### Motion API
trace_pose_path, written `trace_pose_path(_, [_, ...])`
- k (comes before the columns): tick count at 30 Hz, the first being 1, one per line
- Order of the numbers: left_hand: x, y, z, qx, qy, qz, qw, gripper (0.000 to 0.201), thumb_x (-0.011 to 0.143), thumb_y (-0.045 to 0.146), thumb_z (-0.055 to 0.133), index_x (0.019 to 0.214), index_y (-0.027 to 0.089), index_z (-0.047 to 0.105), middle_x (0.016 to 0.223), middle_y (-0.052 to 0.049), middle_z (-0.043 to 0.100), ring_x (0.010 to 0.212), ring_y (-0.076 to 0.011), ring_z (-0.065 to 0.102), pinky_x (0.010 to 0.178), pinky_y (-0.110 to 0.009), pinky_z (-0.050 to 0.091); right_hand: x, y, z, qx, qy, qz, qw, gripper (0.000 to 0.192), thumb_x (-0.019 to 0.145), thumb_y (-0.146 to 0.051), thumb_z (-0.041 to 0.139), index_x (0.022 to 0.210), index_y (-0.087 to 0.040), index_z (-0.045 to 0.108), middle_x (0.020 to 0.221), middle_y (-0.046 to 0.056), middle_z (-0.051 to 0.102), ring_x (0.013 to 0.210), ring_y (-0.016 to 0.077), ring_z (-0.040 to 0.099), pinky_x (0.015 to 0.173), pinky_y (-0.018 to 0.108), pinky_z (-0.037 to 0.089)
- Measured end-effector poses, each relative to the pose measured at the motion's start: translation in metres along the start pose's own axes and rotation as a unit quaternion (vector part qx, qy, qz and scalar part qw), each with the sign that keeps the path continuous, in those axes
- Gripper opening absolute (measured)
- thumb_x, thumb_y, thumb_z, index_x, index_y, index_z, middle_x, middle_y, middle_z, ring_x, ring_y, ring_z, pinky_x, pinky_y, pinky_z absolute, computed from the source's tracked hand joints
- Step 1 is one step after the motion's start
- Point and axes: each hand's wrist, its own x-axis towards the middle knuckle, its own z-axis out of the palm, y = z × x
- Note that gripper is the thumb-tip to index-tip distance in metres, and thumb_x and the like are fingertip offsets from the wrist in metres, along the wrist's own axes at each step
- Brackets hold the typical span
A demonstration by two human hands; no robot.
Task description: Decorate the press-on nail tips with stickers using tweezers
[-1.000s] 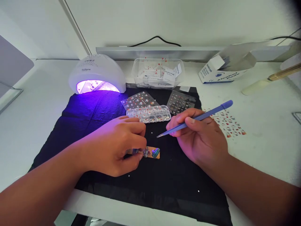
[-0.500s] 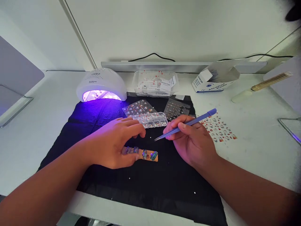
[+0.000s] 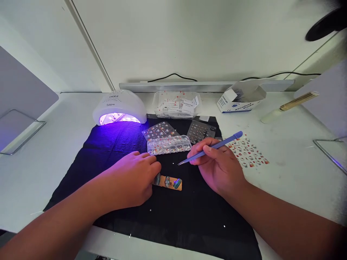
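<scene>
Tweezers [image 3: 208, 149] pinched in my right hand [image 3: 219, 168], tip just above the mat [image 3: 108, 144]. Left hand [image 3: 132, 180], fingers curled, pins the wooden stick [image 3: 168, 182] w/ nail tips. Best approach: keep stick flat, brace wrist, lower tip slowly.

The left hand [image 3: 132, 178] hides the wooden strip's [image 3: 170, 182] left end.

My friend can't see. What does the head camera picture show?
A left hand holds down a wooden stick of painted nail tips on a black mat, while the right hand grips purple tweezers pointing toward it. Behind sit a bead box, sticker sheets and a glowing nail lamp.
</scene>
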Motion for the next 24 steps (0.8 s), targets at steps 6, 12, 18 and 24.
trace_pose_path(6, [0.002,0.000,0.001,-0.006,0.017,0.014,1.000,0.006,0.077,0.015,0.051,0.080,0.019,0.056,0.088,-0.007,0.064,0.084,-0.0272,0.062,0.074,-0.046,0.049,0.001,0.001,-0.001,-0.001,0.001,-0.010,1.000,0.011,0.073,-0.026,0.074,0.063,-0.021,0.072,0.062,0.000,0.064,0.055,0.0129,0.059,0.052,0.026,0.050])
trace_pose_path(12, [0.003,0.001,0.002,-0.048,0.048,0.035,0.997,0.007,0.077,0.017,0.056,0.083,0.019,0.059,0.086,-0.005,0.064,0.081,-0.0250,0.061,0.072,-0.042,0.048,0.001,0.000,-0.001,-0.003,0.002,-0.001,1.000,0.010,0.072,-0.027,0.075,0.065,-0.021,0.071,0.064,0.000,0.066,0.054,0.0125,0.061,0.052,0.026,0.050])
trace_pose_path(18, [0.003,-0.034,-0.005,-0.127,0.126,0.049,0.983,0.017,0.081,0.030,0.064,0.096,0.020,0.063,0.092,-0.001,0.065,0.082,-0.0169,0.061,0.073,-0.031,0.049,0.001,-0.001,-0.001,-0.001,0.001,-0.007,1.000,0.010,0.071,-0.027,0.076,0.066,-0.020,0.071,0.065,0.001,0.067,0.052,0.0129,0.060,0.049,0.027,0.050])
trace_pose_path(24, [0.014,-0.074,0.006,-0.132,0.250,-0.090,0.955,0.019,0.097,0.031,0.055,0.095,0.014,0.062,0.091,-0.004,0.064,0.083,-0.0167,0.062,0.075,-0.035,0.054,0.002,0.000,0.001,-0.003,0.002,-0.014,1.000,0.011,0.072,-0.028,0.075,0.066,-0.020,0.070,0.063,0.000,0.066,0.050,0.0131,0.058,0.050,0.027,0.048])
